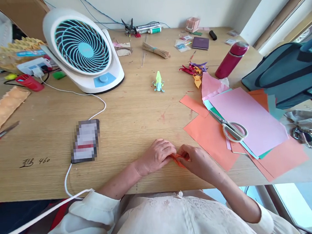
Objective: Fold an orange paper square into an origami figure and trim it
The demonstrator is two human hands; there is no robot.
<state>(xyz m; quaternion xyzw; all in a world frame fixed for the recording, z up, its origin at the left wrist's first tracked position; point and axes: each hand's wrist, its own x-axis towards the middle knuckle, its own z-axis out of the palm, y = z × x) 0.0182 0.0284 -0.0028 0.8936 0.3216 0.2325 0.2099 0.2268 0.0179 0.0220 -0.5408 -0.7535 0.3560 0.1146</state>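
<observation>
A small folded piece of orange paper (pixel 179 160) is held between my two hands near the table's front edge. My left hand (pixel 159 154) pinches its left end, fingers closed. On its other side, my right hand (pixel 194 159) grips the paper between thumb and fingers. Orange sheets (pixel 212 139) lie just right of my hands, with a pink sheet (pixel 250 117) and scissors (pixel 234 130) on the pile. A green and blue folded paper figure (pixel 158 82) stands farther back on the table.
A white fan (pixel 104 79) stands at the back left, and a cabled phone (pixel 85 141) lies left of my hands. At the right are a red bottle (pixel 229 62), a teal bag (pixel 286 69) and keys (pixel 304 137). A stick bundle (pixel 155 50) lies behind.
</observation>
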